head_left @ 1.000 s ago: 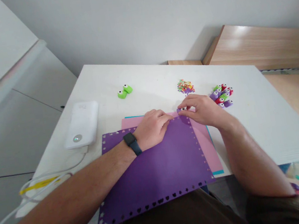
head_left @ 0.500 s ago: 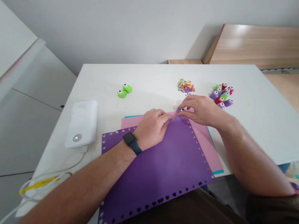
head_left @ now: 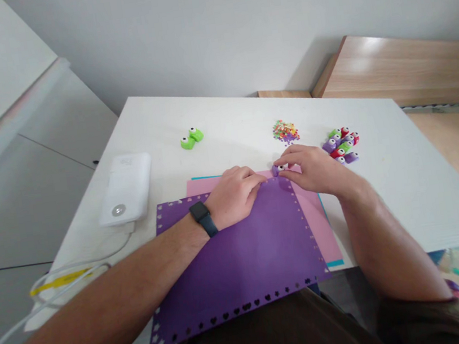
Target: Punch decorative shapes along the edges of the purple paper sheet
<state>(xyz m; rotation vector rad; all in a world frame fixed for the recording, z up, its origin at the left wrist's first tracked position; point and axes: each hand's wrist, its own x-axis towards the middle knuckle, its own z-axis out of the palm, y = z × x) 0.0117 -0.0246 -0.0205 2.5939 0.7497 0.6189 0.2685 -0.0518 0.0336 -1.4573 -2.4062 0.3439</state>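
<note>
A purple sheet of paper (head_left: 242, 261) with small shapes punched along its edges lies on a pink sheet (head_left: 319, 222) on the white table (head_left: 405, 181). My left hand (head_left: 235, 194), with a dark watch on the wrist, rests curled on the purple sheet's far edge. My right hand (head_left: 312, 169) pinches a small purple paper punch (head_left: 278, 169) with googly eyes at that sheet's far right corner. The fingertips of both hands nearly meet there.
A pile of several coloured punches (head_left: 342, 145) sits right of my right hand, and a heap of punched confetti (head_left: 285, 132) lies beyond it. Two green punches (head_left: 191, 138) stand further left. A white power bank (head_left: 126, 189) with a cable (head_left: 63, 281) lies at the left.
Almost nothing: my right hand with the punch has shifted very slightly on the sheet's corner, and my left hand stays put.
</note>
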